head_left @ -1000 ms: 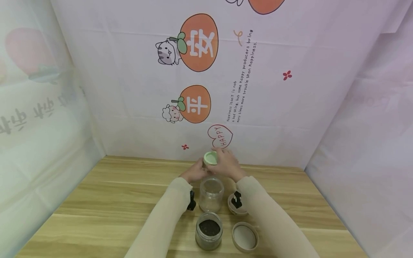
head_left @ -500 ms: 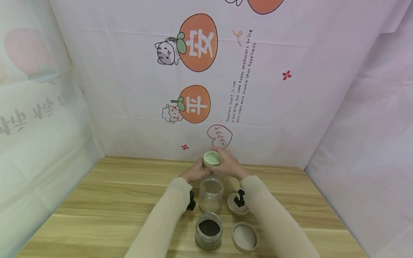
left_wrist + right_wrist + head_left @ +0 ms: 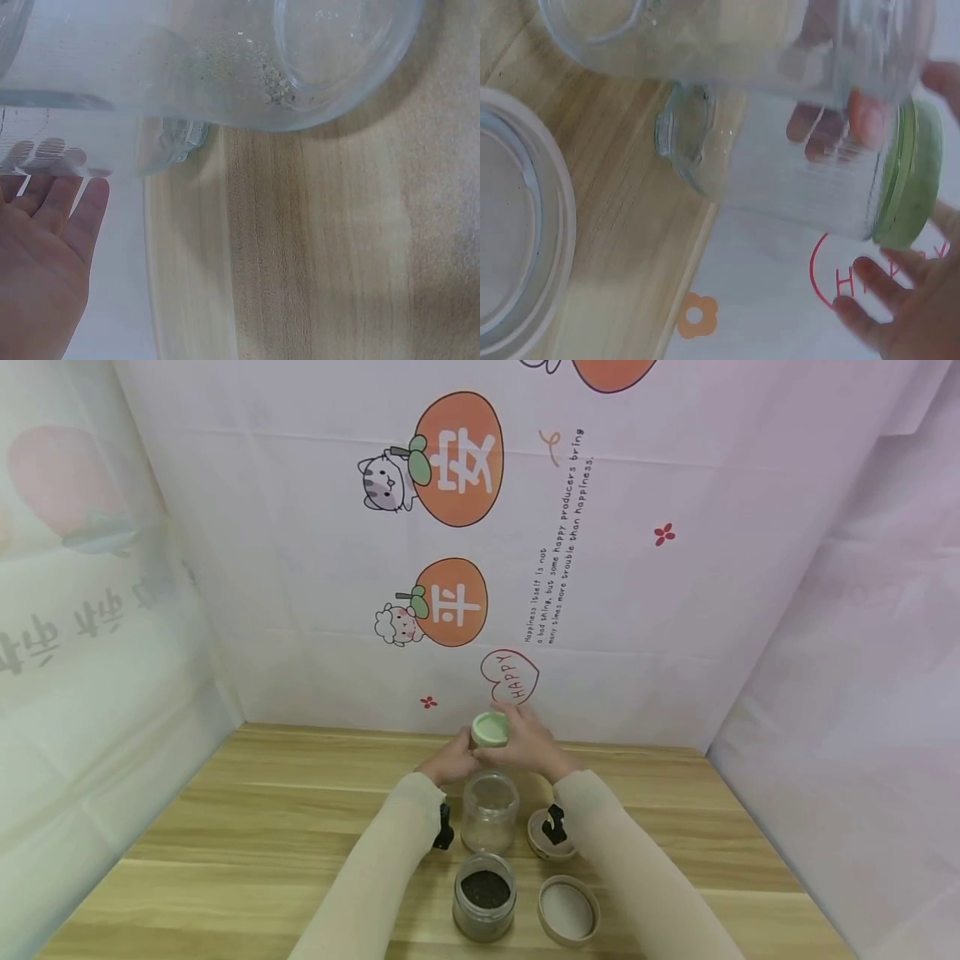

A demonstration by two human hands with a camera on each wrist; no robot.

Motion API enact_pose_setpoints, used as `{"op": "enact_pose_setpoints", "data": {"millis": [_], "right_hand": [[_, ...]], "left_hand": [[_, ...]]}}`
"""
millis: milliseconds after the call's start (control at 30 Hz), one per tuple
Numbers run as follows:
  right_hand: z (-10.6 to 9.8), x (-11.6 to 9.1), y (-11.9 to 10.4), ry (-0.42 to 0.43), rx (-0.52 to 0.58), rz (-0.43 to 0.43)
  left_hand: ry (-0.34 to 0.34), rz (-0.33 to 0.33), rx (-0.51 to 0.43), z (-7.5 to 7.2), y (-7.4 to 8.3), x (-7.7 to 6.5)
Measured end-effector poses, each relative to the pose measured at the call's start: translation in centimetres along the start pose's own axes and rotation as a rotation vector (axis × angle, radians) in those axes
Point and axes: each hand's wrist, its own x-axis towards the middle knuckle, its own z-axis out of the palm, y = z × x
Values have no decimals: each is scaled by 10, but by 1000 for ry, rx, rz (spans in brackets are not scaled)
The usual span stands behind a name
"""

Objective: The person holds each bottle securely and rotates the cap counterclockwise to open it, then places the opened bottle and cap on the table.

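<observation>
At the back of the table, my left hand (image 3: 452,760) holds a clear glass jar (image 3: 787,180) by its side; its fingers (image 3: 88,214) lie against the glass. A green lid (image 3: 490,727) sits on this jar. My right hand (image 3: 528,747) grips the lid from the right, with its fingers (image 3: 885,289) spread along the rim in the right wrist view. Just in front of the hands stands an uncovered clear jar (image 3: 490,818) with a few grains inside. Nearer me is another uncovered jar (image 3: 483,922), holding dark granular stuff (image 3: 486,889).
Two round pale lids lie right of the jars: one lid (image 3: 568,910) near the front, the other lid (image 3: 542,839) partly behind my right wrist. A printed white cloth (image 3: 600,677) hangs behind the wooden table (image 3: 300,827), with more cloth at both sides.
My right hand has shifted slightly about the green lid, and its wrist turned a little. The left hand keeps its hold, and the jars on the table stay put.
</observation>
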Motion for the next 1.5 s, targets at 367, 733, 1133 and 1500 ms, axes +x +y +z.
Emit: {"op": "enact_pose_setpoints", "data": {"millis": [367,733,1133,1500], "right_hand": [[9,1,-13,71,-178,126],[9,3,-14,96,-206,144],[7,4,-7,75,-176,86],[-12,11,-12,109,15,-53]], "left_hand": [[-85,219,-51,1,-4,8],[-96,217,-77,2,-3,10],[-49,119,-34,3,2,4],[-15,33,-19,4,4,1]]}}
